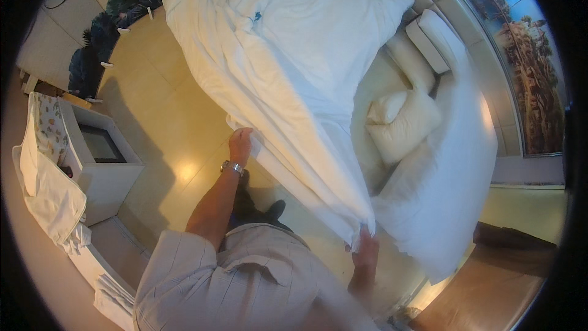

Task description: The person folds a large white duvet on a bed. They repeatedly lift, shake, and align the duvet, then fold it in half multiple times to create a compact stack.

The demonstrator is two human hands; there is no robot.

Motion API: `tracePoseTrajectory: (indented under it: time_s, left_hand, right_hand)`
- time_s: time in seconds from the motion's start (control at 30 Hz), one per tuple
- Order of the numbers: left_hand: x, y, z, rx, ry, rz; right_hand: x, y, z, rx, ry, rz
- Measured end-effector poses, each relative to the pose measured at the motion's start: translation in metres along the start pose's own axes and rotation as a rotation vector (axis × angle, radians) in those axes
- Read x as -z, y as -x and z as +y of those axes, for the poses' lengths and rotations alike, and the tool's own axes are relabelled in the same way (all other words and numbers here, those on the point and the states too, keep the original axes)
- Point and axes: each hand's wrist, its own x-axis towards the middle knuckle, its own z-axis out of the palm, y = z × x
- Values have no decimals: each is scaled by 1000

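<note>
A wide white bed sheet or duvet cover (294,87) spreads away from me, creased along its left side, with a small blue patch (257,17) near its far part. My left hand (240,142), with a metal watch (232,168) at the wrist, grips the sheet's left edge. Farther right and closer to my body, my right hand (366,244) holds a bunched corner of the same cloth. Between the two hands the edge is drawn fairly straight above the tiled floor. The fingers of both hands are partly hidden by cloth.
Cream pillows (404,124) lie on the floor to the right, beside a heaped white duvet (441,184). On the left stands a white cabinet (105,170) with folded linen (50,193). Dark leaf decorations (115,14) line the far left. A brown surface (491,280) sits lower right.
</note>
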Motion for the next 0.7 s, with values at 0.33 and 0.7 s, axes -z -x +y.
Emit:
tracePoseTrajectory:
  time_s: [0.33,0.7]
  left_hand:
    - [-48,-50,-59,529,-124,139]
    - [-11,-41,-14,443,483,9]
  right_hand:
    - [-7,10,-8,30,100,-94]
    - [-1,3,8,34,79,-98]
